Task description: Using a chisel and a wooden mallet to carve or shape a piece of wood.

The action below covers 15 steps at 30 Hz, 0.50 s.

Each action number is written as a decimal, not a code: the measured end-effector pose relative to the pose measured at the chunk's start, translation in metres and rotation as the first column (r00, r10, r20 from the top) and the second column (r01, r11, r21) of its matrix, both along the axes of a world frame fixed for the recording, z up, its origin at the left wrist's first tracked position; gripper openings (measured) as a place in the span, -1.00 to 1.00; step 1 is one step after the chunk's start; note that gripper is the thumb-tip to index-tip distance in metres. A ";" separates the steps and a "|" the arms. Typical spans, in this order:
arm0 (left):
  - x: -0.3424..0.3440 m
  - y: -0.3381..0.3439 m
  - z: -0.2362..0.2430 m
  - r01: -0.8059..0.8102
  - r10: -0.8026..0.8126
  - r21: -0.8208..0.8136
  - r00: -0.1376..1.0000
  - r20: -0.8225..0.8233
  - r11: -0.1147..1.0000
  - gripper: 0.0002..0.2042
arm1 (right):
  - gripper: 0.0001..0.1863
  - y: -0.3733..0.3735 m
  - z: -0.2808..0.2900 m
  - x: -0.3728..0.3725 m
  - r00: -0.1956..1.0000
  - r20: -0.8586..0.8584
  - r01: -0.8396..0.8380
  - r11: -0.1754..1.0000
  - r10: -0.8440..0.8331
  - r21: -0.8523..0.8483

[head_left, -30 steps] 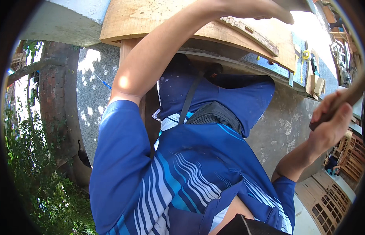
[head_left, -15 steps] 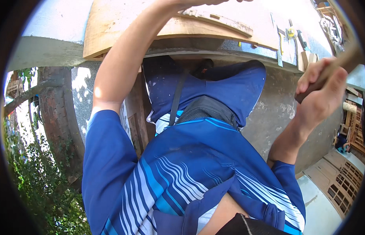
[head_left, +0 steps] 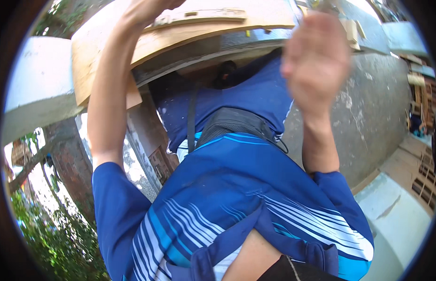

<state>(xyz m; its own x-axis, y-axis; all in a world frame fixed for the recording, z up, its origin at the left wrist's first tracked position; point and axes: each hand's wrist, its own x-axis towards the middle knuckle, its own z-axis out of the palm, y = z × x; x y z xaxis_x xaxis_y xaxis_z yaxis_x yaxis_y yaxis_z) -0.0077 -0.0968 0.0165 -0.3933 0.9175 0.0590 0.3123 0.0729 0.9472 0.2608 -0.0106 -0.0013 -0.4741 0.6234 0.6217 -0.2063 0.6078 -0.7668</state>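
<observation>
My right hand (head_left: 317, 58) is raised and smeared by motion, its fingers closed around a brown wooden handle (head_left: 326, 5), which looks like a tool's handle; its far end is hidden or cut off at the top edge. At the upper left my left hand (head_left: 150, 8) is partly cut off by the picture's edge. Its visible fingers are curled over a thick pale wooden board (head_left: 84, 68); whatever they grip is out of sight. Close to that hand, a narrow strip of wood (head_left: 208, 17) with slots lies on the board.
The board rests on a pale bench or ledge (head_left: 37, 70). Small wooden blocks (head_left: 350, 33) stand at the right of the work surface. Below is a grey wall (head_left: 363, 98). Lattice woodwork (head_left: 424, 185) leans at the far right; leafy plants (head_left: 54, 234) grow at the left.
My right hand has swung leftward and up with the wooden handle, now in front of the bench's right part. The whole view has turned, shifting board and left hand leftward.
</observation>
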 end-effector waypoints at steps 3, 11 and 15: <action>-0.004 0.001 -0.008 -0.056 0.054 -0.084 0.998 -0.036 0.995 -0.79 | -0.64 -0.004 0.019 0.002 0.961 0.265 -0.057 0.995 0.079 -0.087; 0.020 0.018 0.000 -0.034 -0.003 -0.205 0.984 -0.180 0.978 -0.75 | -0.68 0.002 0.001 0.013 0.969 0.247 0.031 0.996 -0.009 -0.087; 0.017 0.020 0.000 -0.021 -0.013 -0.169 0.981 -0.195 0.985 -0.75 | -0.60 -0.004 -0.019 0.000 0.970 0.242 0.034 0.999 -0.030 -0.013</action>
